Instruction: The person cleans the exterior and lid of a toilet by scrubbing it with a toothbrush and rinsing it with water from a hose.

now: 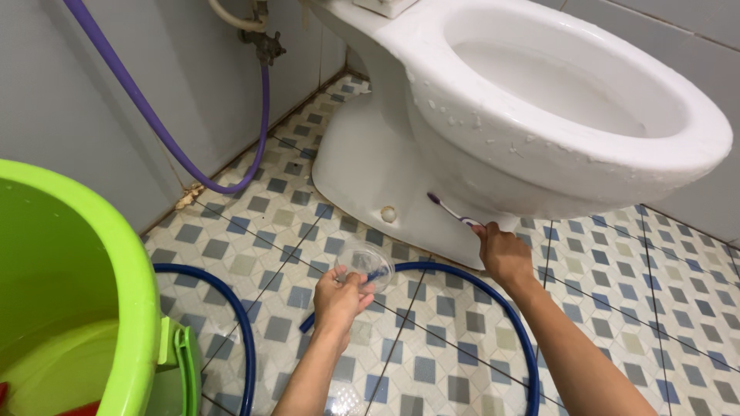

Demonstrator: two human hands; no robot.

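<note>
1. Now your right hand (pixel 502 253) is closed around the handle of a toothbrush (pixel 451 210), whose long axis slants up and to the left, the head touching the white toilet (pixel 432 115) just under the bowl.
2. It looks slim, with a purple and white handle (the bristles are too small to make out).
3. Your left hand (pixel 339 296) grips a clear round plastic container (pixel 364 262) by its rim, above the tiled floor (pixel 617 270).
4. Beside you lie a blue hose (pixel 493 296) and a green bucket (pixel 116 254).
</note>
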